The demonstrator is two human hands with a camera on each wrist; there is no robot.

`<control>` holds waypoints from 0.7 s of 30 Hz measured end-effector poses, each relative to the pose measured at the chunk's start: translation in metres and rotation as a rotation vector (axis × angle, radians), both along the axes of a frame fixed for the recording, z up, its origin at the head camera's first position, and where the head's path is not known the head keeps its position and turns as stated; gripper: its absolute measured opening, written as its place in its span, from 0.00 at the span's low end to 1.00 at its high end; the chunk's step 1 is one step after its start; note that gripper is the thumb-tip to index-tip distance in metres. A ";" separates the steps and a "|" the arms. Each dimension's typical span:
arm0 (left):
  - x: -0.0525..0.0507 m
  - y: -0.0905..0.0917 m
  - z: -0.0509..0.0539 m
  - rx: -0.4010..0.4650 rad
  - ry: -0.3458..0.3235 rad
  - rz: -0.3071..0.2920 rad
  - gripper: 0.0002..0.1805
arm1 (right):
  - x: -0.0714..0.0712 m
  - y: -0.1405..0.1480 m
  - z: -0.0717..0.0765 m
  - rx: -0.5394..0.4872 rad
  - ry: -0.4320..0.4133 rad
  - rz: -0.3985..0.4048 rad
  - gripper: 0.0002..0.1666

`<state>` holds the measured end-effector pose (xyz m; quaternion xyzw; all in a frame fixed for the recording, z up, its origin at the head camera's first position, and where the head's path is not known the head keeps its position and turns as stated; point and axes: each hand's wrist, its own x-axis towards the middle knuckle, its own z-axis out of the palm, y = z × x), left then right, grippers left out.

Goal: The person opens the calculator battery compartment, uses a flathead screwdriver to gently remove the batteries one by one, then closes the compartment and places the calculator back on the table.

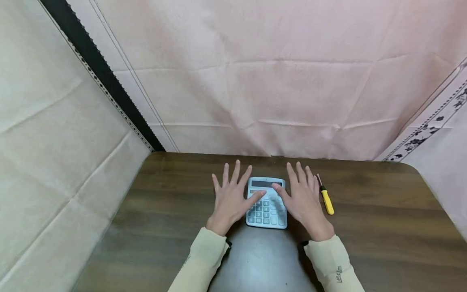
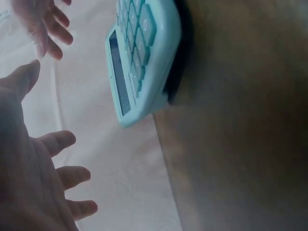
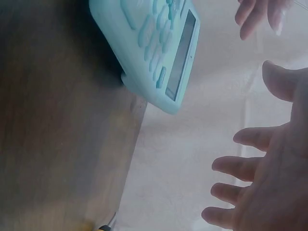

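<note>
A light blue calculator (image 1: 266, 221) lies on the wooden table, its dark display at the far end. Both hands hover over its two sides with fingers spread. The left hand (image 1: 231, 199) is at the calculator's left, its thumb reaching over the keys. On the other side the right hand (image 1: 303, 200) holds nothing, its thumb above the display's right part. In the left wrist view the calculator (image 2: 161, 62) stands apart from the left hand (image 2: 33, 168). The right wrist view likewise shows a gap between the calculator (image 3: 115, 33) and the right hand (image 3: 274, 178).
Just right of the right hand lies a screwdriver (image 1: 327, 202) with a yellow handle. A rounded grey surface (image 1: 266, 259) fills the near middle between the forearms. Pale cloth (image 1: 284, 89) hangs behind the wooden table (image 1: 383, 215) and along its left side.
</note>
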<state>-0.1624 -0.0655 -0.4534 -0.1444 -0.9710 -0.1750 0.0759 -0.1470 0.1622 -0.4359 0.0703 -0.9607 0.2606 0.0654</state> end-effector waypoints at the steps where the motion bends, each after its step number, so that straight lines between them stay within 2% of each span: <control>1: 0.001 0.000 -0.002 0.011 0.000 0.002 0.51 | 0.000 0.001 0.000 0.003 0.000 0.000 0.52; 11: 0.004 -0.001 -0.009 0.064 0.004 0.007 0.51 | 0.003 0.008 0.006 -0.020 -0.047 -0.017 0.49; 16: 0.005 -0.002 -0.011 0.051 -0.020 0.010 0.52 | 0.003 0.008 0.008 -0.048 -0.117 -0.033 0.49; 21: 0.005 -0.004 -0.013 0.118 -0.077 0.012 0.51 | 0.004 0.007 0.009 -0.123 -0.202 -0.035 0.48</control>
